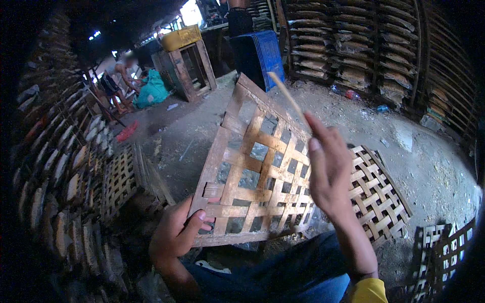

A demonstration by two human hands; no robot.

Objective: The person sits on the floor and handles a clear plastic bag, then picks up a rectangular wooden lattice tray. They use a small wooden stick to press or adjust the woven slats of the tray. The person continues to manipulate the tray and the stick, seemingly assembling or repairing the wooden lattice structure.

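Observation:
A woven lattice tray (248,162) of flat strips in a wooden frame is tilted up over my lap. Its near left corner is gripped by my left hand (177,230), with the thumb on top of the frame and fingers underneath. Above the tray's right side, my right hand (329,169) is closed round a thin, light wooden stick (287,97), which points up and to the left. The stick's lower end is hidden in the hand. It appears to be raised off the lattice.
More woven trays (376,192) lie on the floor at right, with others (121,179) at left. Stacked racks line both walls. A blue crate (260,58), a wooden stand (199,68) and a yellow container (182,38) stand ahead. Another person (120,81) bends beside a green sack (153,90).

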